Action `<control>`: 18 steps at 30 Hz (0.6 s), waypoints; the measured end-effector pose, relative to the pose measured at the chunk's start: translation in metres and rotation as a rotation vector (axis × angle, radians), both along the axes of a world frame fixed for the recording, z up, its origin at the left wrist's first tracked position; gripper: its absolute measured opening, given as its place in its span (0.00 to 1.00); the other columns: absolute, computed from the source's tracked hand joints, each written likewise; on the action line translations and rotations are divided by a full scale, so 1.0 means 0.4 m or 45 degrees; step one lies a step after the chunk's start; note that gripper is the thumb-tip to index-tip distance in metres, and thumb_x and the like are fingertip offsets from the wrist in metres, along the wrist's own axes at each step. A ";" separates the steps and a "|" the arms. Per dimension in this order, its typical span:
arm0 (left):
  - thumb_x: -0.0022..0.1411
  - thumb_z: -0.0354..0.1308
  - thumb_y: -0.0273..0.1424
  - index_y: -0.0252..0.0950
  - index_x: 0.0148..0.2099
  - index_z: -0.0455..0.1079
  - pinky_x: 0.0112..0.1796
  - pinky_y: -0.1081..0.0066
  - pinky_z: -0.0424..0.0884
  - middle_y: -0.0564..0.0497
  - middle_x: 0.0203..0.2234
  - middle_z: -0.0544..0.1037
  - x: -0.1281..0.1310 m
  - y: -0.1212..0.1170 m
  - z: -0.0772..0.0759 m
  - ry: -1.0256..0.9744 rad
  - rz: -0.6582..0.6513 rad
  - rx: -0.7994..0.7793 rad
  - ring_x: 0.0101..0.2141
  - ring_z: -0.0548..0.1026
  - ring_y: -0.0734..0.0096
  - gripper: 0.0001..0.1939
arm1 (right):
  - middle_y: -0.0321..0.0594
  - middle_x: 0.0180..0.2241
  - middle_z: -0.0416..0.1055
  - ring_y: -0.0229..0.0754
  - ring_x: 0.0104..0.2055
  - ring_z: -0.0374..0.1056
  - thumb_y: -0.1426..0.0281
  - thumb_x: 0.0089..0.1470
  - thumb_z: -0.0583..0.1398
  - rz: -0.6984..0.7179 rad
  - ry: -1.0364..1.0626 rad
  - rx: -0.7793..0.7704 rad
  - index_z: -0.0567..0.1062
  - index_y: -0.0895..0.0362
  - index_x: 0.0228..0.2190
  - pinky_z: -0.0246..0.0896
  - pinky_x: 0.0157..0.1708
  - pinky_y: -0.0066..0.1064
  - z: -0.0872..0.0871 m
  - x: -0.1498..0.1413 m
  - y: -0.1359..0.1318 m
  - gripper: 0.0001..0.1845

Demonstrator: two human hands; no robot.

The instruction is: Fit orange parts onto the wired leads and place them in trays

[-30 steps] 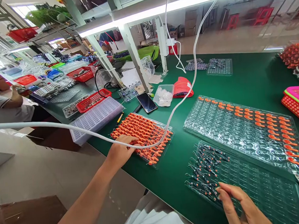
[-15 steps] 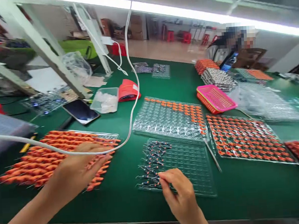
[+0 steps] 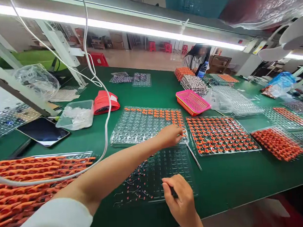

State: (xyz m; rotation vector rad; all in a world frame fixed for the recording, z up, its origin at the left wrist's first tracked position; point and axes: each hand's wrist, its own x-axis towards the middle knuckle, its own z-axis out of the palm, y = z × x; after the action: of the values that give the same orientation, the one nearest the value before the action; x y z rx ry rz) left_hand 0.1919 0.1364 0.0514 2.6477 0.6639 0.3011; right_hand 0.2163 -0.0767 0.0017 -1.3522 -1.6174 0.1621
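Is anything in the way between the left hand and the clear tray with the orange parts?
Nothing visible is. The left hand already reaches the near right corner of the clear tray, its fingers at the orange parts there.

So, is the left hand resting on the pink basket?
No, the left hand reaches to the clear tray partly filled with orange parts; the pink basket sits apart.
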 end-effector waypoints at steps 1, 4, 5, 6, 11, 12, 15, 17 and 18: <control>0.64 0.58 0.31 0.35 0.43 0.75 0.43 0.65 0.69 0.44 0.40 0.77 0.027 0.012 -0.006 0.033 0.009 -0.021 0.43 0.74 0.59 0.08 | 0.38 0.28 0.73 0.39 0.29 0.69 0.78 0.59 0.56 -0.002 -0.006 0.008 0.73 0.56 0.39 0.64 0.30 0.32 0.001 -0.001 0.001 0.09; 0.62 0.60 0.35 0.34 0.38 0.76 0.38 0.68 0.69 0.44 0.36 0.78 0.077 0.036 -0.018 0.159 0.041 -0.103 0.40 0.75 0.59 0.09 | 0.38 0.27 0.73 0.39 0.28 0.68 0.78 0.59 0.56 -0.016 -0.013 0.020 0.73 0.56 0.38 0.63 0.29 0.31 0.006 -0.002 0.000 0.09; 0.61 0.61 0.36 0.34 0.37 0.76 0.36 0.68 0.69 0.45 0.35 0.79 0.087 0.042 -0.020 0.204 0.050 -0.135 0.38 0.76 0.60 0.09 | 0.38 0.27 0.72 0.39 0.28 0.68 0.78 0.59 0.55 -0.017 -0.011 0.020 0.73 0.56 0.38 0.62 0.29 0.31 0.007 -0.002 0.000 0.09; 0.60 0.62 0.36 0.34 0.36 0.75 0.36 0.68 0.69 0.45 0.33 0.79 0.095 0.046 -0.019 0.247 0.056 -0.166 0.37 0.76 0.61 0.10 | 0.37 0.27 0.72 0.39 0.27 0.67 0.78 0.59 0.55 -0.014 -0.009 0.015 0.73 0.56 0.38 0.62 0.29 0.31 0.006 -0.002 -0.001 0.08; 0.62 0.62 0.37 0.31 0.38 0.73 0.39 0.64 0.72 0.49 0.33 0.77 0.117 0.055 0.002 0.409 0.072 -0.290 0.35 0.75 0.66 0.12 | 0.37 0.26 0.72 0.39 0.27 0.65 0.77 0.59 0.56 0.010 0.023 -0.022 0.73 0.56 0.37 0.59 0.29 0.31 0.000 -0.003 -0.002 0.07; 0.63 0.62 0.37 0.31 0.38 0.73 0.40 0.63 0.72 0.49 0.33 0.77 0.119 0.056 0.007 0.430 0.075 -0.306 0.35 0.75 0.66 0.12 | 0.37 0.26 0.71 0.39 0.28 0.65 0.77 0.59 0.56 0.010 0.030 -0.025 0.73 0.56 0.37 0.59 0.29 0.31 0.000 -0.002 -0.003 0.07; 0.65 0.60 0.37 0.31 0.39 0.72 0.42 0.61 0.73 0.48 0.35 0.77 0.121 0.055 0.018 0.468 0.080 -0.337 0.38 0.76 0.65 0.13 | 0.37 0.26 0.71 0.38 0.28 0.65 0.77 0.60 0.55 0.005 0.046 -0.035 0.73 0.56 0.38 0.59 0.29 0.30 0.001 -0.002 -0.003 0.08; 0.65 0.59 0.37 0.31 0.41 0.72 0.43 0.60 0.73 0.48 0.37 0.76 0.120 0.056 0.023 0.469 0.085 -0.348 0.39 0.76 0.65 0.12 | 0.37 0.26 0.71 0.38 0.28 0.66 0.77 0.60 0.55 0.000 0.054 -0.037 0.73 0.56 0.37 0.59 0.29 0.30 0.002 -0.003 -0.002 0.08; 0.66 0.59 0.36 0.31 0.43 0.71 0.43 0.60 0.73 0.47 0.39 0.76 0.119 0.057 0.025 0.462 0.086 -0.351 0.40 0.75 0.64 0.12 | 0.37 0.26 0.71 0.38 0.28 0.66 0.77 0.60 0.55 -0.004 0.057 -0.036 0.73 0.56 0.37 0.60 0.30 0.30 0.001 -0.003 -0.002 0.08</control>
State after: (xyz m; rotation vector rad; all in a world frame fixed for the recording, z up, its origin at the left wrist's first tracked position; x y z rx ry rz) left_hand 0.2395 0.1592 0.0613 2.4335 0.8407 -0.2453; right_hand 0.2151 -0.0776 0.0023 -1.3634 -1.5812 0.2124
